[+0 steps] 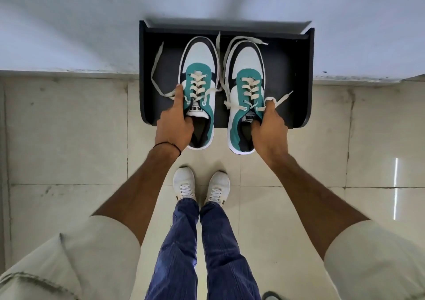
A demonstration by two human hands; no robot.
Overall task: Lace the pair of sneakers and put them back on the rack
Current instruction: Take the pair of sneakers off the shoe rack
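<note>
Two teal, white and navy sneakers with cream laces sit toes-away over a black rack, heels past its front edge. My left hand grips the left sneaker at its collar, fingers inside the opening and index finger along the side. My right hand grips the right sneaker the same way, with a lace end caught over its fingers. Both sneakers are laced through several eyelets, and the untied lace ends trail loosely over the rack.
The rack stands against a pale wall on a beige tiled floor. My own feet in white shoes stand just in front of the rack, below the held sneakers.
</note>
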